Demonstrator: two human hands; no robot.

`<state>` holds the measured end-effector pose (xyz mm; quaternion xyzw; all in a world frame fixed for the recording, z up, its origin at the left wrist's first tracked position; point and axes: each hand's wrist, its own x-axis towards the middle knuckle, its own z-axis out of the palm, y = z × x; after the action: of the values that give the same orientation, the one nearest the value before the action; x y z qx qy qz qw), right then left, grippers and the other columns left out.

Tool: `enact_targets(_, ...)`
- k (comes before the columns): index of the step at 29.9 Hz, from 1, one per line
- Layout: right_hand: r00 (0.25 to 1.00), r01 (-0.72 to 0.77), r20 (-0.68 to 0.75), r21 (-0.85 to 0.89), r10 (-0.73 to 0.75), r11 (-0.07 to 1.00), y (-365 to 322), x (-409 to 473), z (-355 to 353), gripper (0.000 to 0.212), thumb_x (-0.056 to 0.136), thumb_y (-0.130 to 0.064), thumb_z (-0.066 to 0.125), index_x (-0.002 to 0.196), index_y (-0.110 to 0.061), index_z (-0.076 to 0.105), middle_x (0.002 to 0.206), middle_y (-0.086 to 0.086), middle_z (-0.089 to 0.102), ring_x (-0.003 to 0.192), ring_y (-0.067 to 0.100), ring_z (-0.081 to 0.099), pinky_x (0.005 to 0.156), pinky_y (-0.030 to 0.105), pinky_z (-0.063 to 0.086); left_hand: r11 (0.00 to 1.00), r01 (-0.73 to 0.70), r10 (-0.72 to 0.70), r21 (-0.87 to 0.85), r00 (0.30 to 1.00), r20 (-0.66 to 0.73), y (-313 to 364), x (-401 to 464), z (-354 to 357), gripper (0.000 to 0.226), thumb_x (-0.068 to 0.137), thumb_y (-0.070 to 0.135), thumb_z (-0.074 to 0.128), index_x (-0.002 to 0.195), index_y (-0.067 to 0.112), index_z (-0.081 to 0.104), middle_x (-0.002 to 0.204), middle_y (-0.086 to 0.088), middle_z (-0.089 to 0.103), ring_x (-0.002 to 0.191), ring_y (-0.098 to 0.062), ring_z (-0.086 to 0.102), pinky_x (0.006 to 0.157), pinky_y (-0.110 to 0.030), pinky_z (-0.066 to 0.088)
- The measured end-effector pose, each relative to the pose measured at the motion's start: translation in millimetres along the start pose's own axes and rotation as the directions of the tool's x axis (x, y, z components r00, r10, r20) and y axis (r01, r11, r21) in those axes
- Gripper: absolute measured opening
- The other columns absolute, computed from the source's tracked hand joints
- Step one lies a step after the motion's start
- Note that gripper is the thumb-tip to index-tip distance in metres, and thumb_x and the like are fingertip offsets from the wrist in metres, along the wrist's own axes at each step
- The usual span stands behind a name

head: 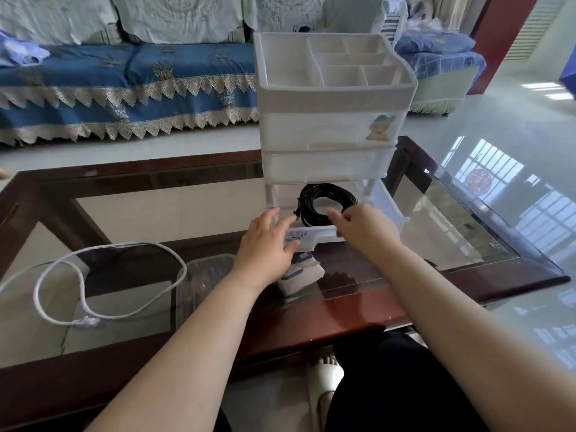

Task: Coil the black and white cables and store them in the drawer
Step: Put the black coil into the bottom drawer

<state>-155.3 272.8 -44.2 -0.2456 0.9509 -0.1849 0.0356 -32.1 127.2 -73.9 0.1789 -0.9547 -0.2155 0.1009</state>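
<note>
Both hands reach the open bottom drawer [311,236]: left hand [268,244] rests flat on its front, right hand [363,227] hovers with loose fingers by the coiled black cable [324,202] inside. White cable [93,282] lies loose on the table [343,313], uncoiled.

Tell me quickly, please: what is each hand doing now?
Left hand: open, fingers resting on the front of the open bottom drawer.
Right hand: over the coiled black cable in the drawer; whether it grips it cannot be told.
</note>
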Motion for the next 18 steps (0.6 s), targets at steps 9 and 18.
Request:
enact_targets(9, 0.982, -0.114, 0.18, 0.307, 0.06, 0.945, 5, -8, 25, 0.043, 0.091, -0.038, 0.051, 0.068, -0.007, 0.068, 0.06, 0.005, 0.063, 0.063, 0.024, 0.062, 0.063, 0.029, 0.049, 0.933, -0.259, 0.343, 0.25, 0.848, -0.404, 32, 44, -43, 0.049, 0.091, 0.01, 0.056, 0.14, 0.013, 0.046, 0.153, -0.018, 0.033, 0.142, -0.039, 0.027, 0.117, -0.048, 0.018)
enact_targets(18, 0.985, -0.157, 0.148, 0.526, 0.091, 0.836, 15, -4, 38, 0.038, 0.087, -0.032, 0.057, 0.054, -0.016, 0.063, 0.058, 0.003, 0.068, 0.06, 0.024, 0.066, 0.064, 0.034, 0.055, 0.943, -0.074, 0.211, 0.323, 0.887, -0.412, 61, 116, -99, 0.06, 0.092, 0.011, 0.046, 0.149, 0.017, 0.027, 0.153, -0.01, 0.029, 0.147, -0.032, 0.012, 0.118, -0.047, 0.004)
